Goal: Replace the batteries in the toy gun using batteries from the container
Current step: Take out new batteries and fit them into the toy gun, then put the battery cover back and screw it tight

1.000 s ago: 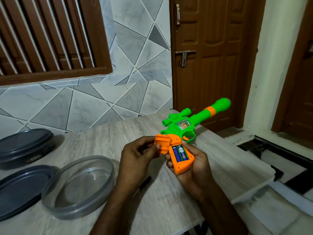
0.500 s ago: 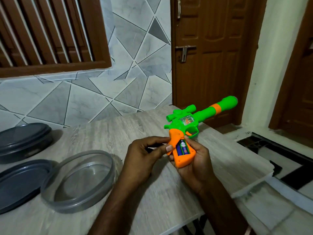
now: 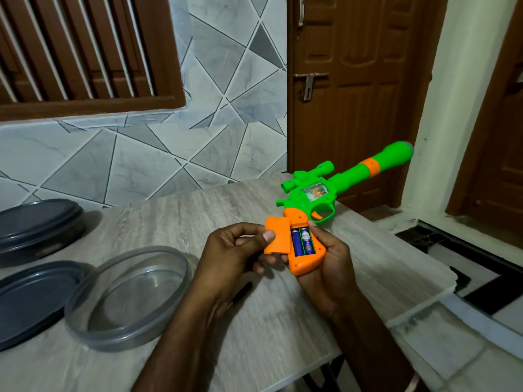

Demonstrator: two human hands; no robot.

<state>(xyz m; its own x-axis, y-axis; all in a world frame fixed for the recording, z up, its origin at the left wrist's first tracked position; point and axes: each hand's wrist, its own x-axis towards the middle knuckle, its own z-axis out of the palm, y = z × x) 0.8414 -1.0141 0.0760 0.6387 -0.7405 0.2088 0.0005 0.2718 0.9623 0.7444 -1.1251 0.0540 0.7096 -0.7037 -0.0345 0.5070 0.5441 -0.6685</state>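
**Grip compartment open, two cells seated, cover off in left hand**

Toy gun (image 3: 310, 200): green body with scope and long barrel, orange grip. It is held above the far right part of the table (image 3: 373, 267), with the barrel pointing up and right toward the brown door (image 3: 353, 80).

Right hand (image 3: 329, 268): cups the orange grip from beneath. Its fingers (image 3: 314, 224) are curled round the grip's right edge, just below the trigger guard.

Batteries (image 3: 303, 241): two cells lie side by side, lengthwise, in the exposed compartment. They have blue labels; the print is too small to read.

Battery cover (image 3: 278, 236): a flat orange plate, detached from the gun. Its right edge lies against the left rim of the compartment.

Left hand (image 3: 235, 257): pinches the cover, thumb on the upper face and the other fingers underneath.

Clear round container (image 3: 127, 298): stands uncovered on the near left of the table, well apart from the gun. A dark lid (image 3: 28, 302) lies flat just to its left. A closed dark container (image 3: 36, 227) stands behind the lid.

A slim black object (image 3: 240, 291) lies on the table, partly hidden by the left wrist. I cannot tell what it is.
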